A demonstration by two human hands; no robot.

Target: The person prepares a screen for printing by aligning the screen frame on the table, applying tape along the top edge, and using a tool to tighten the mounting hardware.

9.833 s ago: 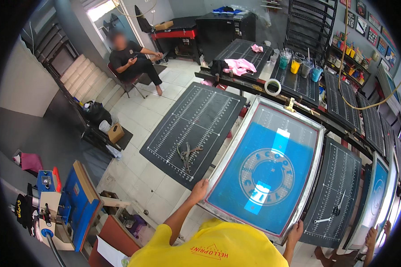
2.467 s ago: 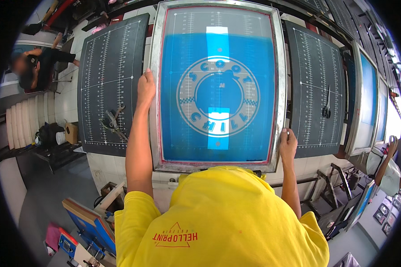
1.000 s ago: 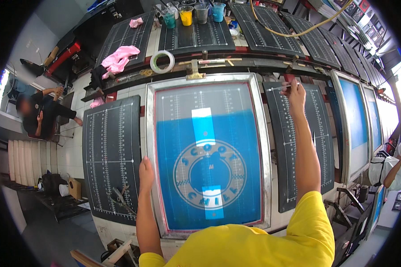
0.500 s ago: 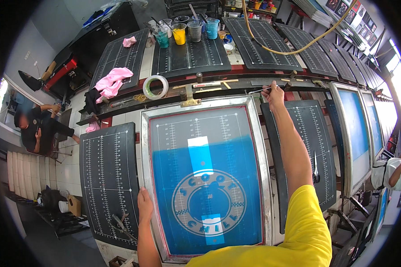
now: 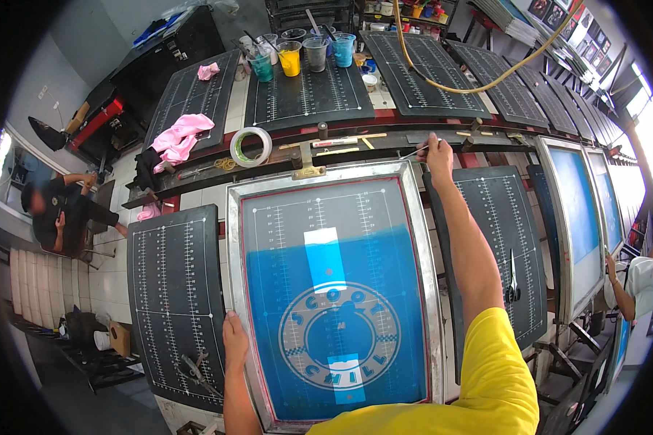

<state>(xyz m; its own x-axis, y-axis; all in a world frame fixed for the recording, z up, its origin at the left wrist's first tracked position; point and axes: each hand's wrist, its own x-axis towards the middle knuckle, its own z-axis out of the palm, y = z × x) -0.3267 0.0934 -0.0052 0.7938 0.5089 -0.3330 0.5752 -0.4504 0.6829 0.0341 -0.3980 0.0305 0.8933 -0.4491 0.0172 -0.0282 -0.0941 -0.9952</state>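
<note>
A screen printing frame (image 5: 234, 239) with blue-coated mesh lies in front of me, a ring-shaped lettered design and two white paper strips showing through it. My left hand (image 5: 235, 341) is closed on its left edge, with the fingers partly hidden. At the far right corner, my right hand (image 5: 438, 156) pinches a thin metal rod-like tool (image 5: 412, 154). The tool's tip is close to the frame's corner; whether they touch I cannot tell. A metal hinge clamp (image 5: 308, 168) sits at the middle of the frame's far edge.
Black printing boards (image 5: 174, 304) flank the frame; pliers (image 5: 196, 373) and scissors (image 5: 514, 279) lie on them. Beyond are a tape roll (image 5: 263, 138), pink cloth (image 5: 181, 138) and several ink cups (image 5: 316, 58). A hose (image 5: 450, 86) hangs ahead. One person sits left; another (image 5: 635, 290) stands right.
My right hand has shifted slightly left with the tool, nearer the frame's corner. My left hand stays on the frame. The person at right now has an arm by another screen.
</note>
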